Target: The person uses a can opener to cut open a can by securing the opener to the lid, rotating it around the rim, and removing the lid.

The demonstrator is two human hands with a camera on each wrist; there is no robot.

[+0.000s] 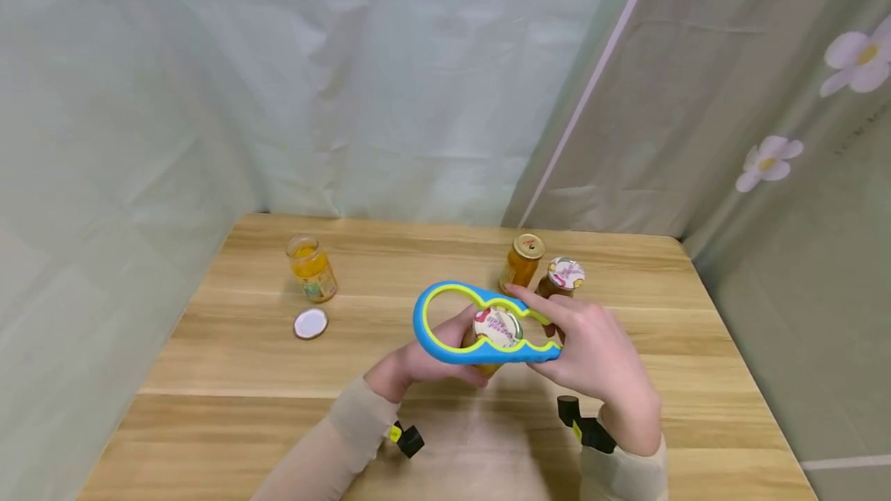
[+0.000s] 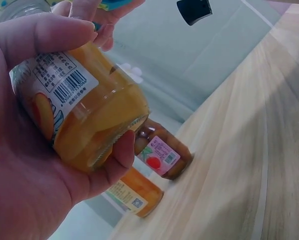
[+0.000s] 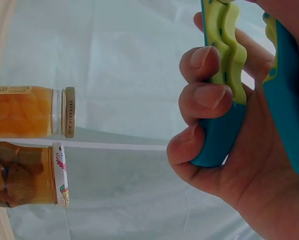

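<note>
My left hand (image 1: 435,354) grips a glass jar of yellow fruit (image 2: 102,117), held tilted above the table, its label and barcode showing in the left wrist view. The jar's patterned white lid (image 1: 498,326) shows through a blue and lime-green jar opener (image 1: 445,356). My right hand (image 1: 592,342) holds the opener by its two handles, fingers curled round one of them (image 3: 222,125) in the right wrist view. The opener's wavy inner edges lie around the lid in the head view; how firmly they touch it cannot be told.
Beyond my right hand stand a gold-lidded jar of orange fruit (image 1: 524,260) and a jar of dark fruit with a patterned lid (image 1: 565,274). Towards the left are an uncovered jar with orange contents (image 1: 313,273) and a loose lid (image 1: 310,323). A curtain (image 1: 390,99) hangs behind the wooden table (image 1: 230,362).
</note>
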